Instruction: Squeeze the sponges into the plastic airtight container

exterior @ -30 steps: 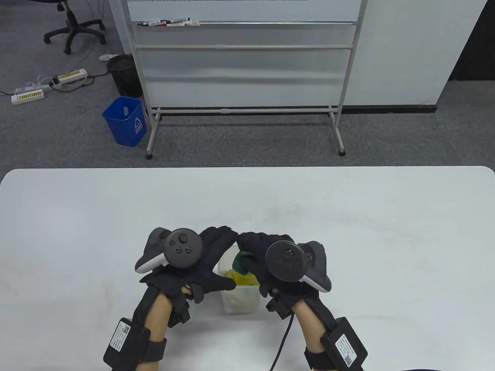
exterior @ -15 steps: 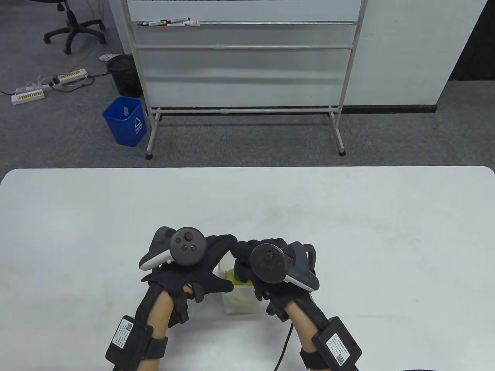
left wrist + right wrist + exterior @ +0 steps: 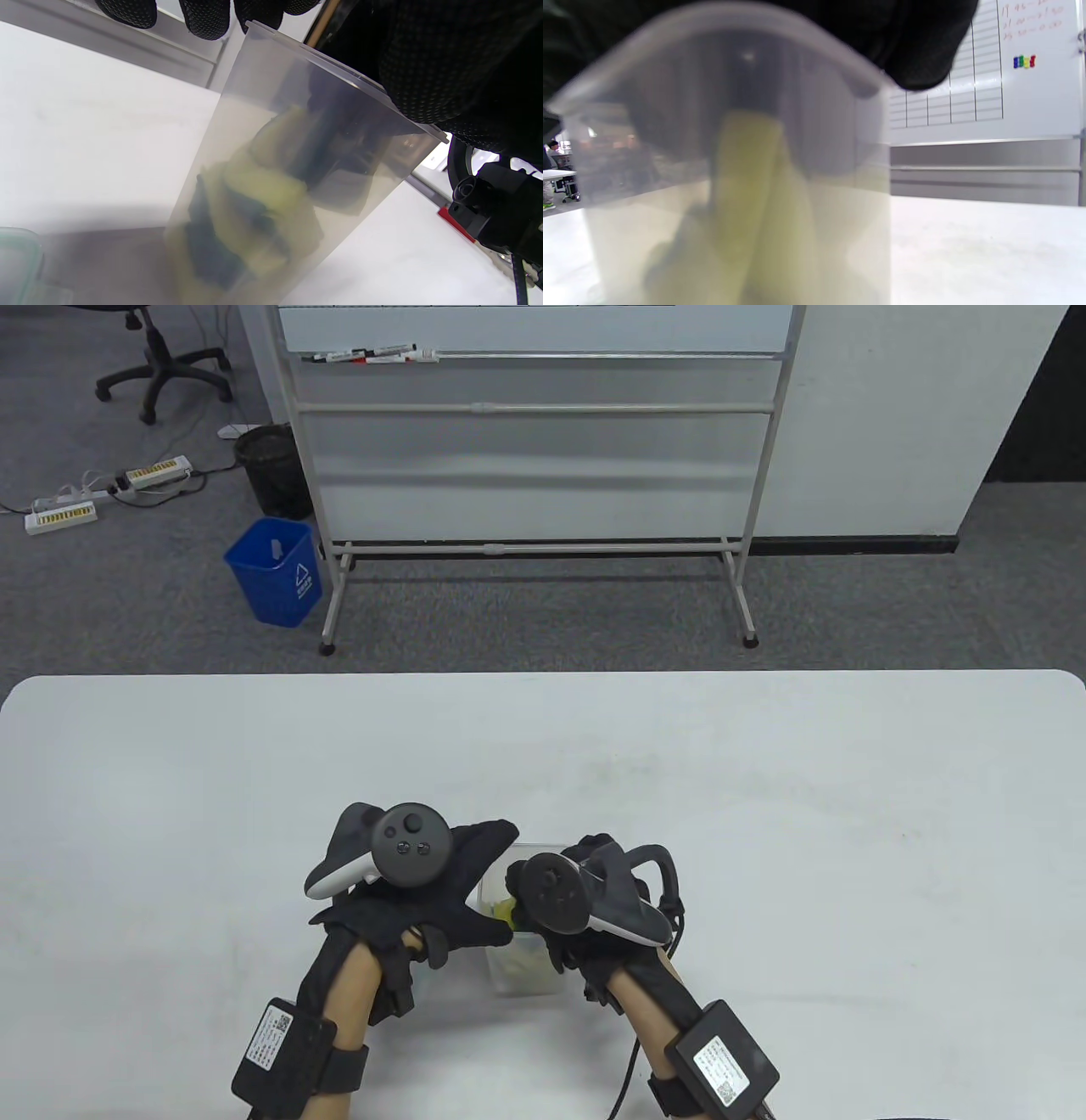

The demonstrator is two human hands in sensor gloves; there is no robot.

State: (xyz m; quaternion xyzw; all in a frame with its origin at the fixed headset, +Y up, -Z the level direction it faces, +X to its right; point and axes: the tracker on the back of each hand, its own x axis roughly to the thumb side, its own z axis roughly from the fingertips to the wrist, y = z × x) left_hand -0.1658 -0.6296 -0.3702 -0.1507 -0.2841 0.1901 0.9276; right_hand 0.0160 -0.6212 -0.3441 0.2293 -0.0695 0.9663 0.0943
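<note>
L hand (image 3: 441, 891) grips container (image 3: 526, 971) wall | R hand (image 3: 577, 916) presses sponges (image 3: 254, 203) inside

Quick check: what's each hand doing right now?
Left hand: steadies the container by its side.
Right hand: pushes a sponge down inside it.

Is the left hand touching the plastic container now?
Touching. In the left wrist view the left hand presses on the rim of the container, with no gap visible between them.
</note>
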